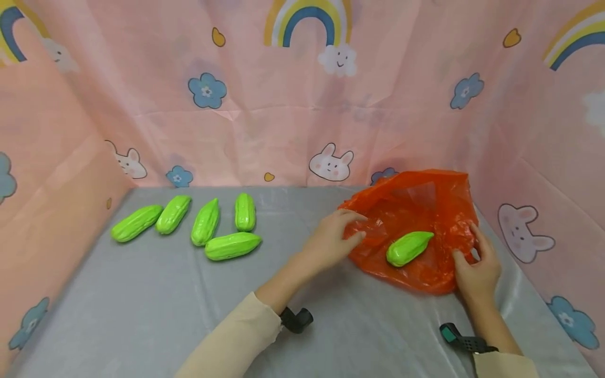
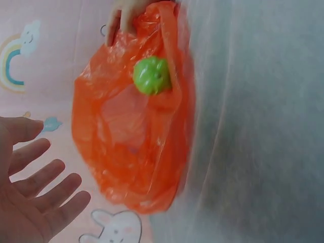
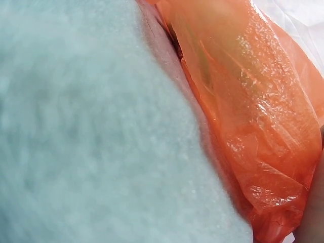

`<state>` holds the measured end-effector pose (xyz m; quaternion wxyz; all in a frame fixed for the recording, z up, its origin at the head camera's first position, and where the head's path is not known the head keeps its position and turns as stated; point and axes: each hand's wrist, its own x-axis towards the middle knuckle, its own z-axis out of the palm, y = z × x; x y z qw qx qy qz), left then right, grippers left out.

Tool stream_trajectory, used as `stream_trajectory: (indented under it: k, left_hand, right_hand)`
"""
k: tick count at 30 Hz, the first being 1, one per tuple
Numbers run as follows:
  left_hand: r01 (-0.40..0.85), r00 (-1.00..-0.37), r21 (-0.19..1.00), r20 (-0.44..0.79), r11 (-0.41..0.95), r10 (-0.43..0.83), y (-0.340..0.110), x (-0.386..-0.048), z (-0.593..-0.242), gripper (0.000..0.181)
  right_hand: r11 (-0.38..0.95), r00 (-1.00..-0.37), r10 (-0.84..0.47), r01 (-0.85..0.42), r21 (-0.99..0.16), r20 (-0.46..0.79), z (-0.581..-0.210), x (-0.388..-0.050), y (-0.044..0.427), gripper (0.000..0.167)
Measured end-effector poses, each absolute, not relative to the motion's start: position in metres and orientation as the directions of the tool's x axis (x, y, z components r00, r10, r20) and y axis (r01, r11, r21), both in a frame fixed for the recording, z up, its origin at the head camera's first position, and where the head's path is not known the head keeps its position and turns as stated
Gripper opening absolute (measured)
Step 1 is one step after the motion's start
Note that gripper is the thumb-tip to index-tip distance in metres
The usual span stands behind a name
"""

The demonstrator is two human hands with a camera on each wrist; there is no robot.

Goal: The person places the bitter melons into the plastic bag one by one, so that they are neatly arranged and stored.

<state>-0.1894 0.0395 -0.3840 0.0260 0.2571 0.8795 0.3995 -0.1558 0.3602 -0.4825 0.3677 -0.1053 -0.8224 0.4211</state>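
An orange-red plastic bag (image 1: 425, 210) lies with its mouth spread toward me on the right part of the table. One green ridged gourd (image 1: 409, 249), like a bitter melon, is at the bag's mouth; its blunt end (image 2: 152, 76) shows in the left wrist view. My right hand (image 1: 478, 268) pinches the right edge of the bag, and gathered plastic (image 3: 278, 202) shows in the right wrist view. At the bag's left edge is my left hand (image 1: 333, 239), with fingers spread apart and holding nothing in the left wrist view.
Several more green gourds (image 1: 233, 246) lie on the left half of the grey tabletop (image 1: 142, 310). A pink patterned cloth (image 1: 264, 121) stands up as a wall behind and at both sides, close to the bag's back and right.
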Motion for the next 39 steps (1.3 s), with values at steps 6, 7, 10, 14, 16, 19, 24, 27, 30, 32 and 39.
stream_trajectory:
  k: [6,7,10,14,16,19,24,27,30,32,39]
  left_hand:
    - [0.386,-0.893,0.743,0.150,0.548,0.425,0.011,-0.184,-0.390,0.033]
    - [0.384,-0.894,0.747,0.154,0.543,0.420,0.006,-0.183,-0.392,0.033]
    - [0.389,-0.896,0.751,0.174,0.534,0.408,-0.010,-0.182,-0.400,0.035]
    - [0.384,-0.907,0.743,0.192,0.548,0.374,-0.032,-0.178,-0.405,0.035]
    - [0.364,-0.920,0.746,0.194,0.558,0.341,-0.044,-0.174,-0.405,0.034]
    - [0.329,-0.938,0.756,0.195,0.566,0.285,-0.063,-0.170,-0.405,0.034]
    - [0.319,-0.946,0.758,0.218,0.569,0.240,-0.095,-0.170,-0.403,0.035]
    - [0.326,-0.945,0.761,0.244,0.561,0.217,-0.113,-0.175,-0.400,0.036]
    - [0.328,-0.944,0.759,0.256,0.563,0.206,-0.131,-0.179,-0.397,0.038]
    - [0.324,-0.946,0.751,0.247,0.575,0.210,-0.141,-0.180,-0.395,0.039]
    - [0.300,-0.954,0.662,0.208,0.687,0.216,-0.168,-0.183,-0.397,0.040]
  right_hand:
    - [0.635,-0.698,0.480,-0.140,-0.760,0.530,-0.483,-0.155,0.361,0.065]
    - [0.635,-0.697,0.481,-0.141,-0.760,0.532,-0.483,-0.155,0.361,0.065]
    - [0.632,-0.696,0.481,-0.146,-0.761,0.533,-0.484,-0.154,0.360,0.066]
    - [0.622,-0.698,0.478,-0.159,-0.767,0.533,-0.484,-0.154,0.359,0.066]
    - [0.619,-0.700,0.477,-0.162,-0.769,0.531,-0.483,-0.154,0.359,0.066]
    - [0.616,-0.702,0.482,-0.154,-0.773,0.524,-0.483,-0.155,0.359,0.066]
    - [0.620,-0.699,0.490,-0.141,-0.772,0.521,-0.483,-0.155,0.361,0.065]
    - [0.624,-0.701,0.481,-0.148,-0.767,0.526,-0.481,-0.156,0.362,0.065]
    - [0.621,-0.703,0.476,-0.156,-0.768,0.528,-0.480,-0.155,0.364,0.064]
    - [0.621,-0.699,0.474,-0.166,-0.766,0.535,-0.480,-0.155,0.364,0.064]
    - [0.628,-0.694,0.483,-0.150,-0.764,0.534,-0.482,-0.153,0.361,0.066]
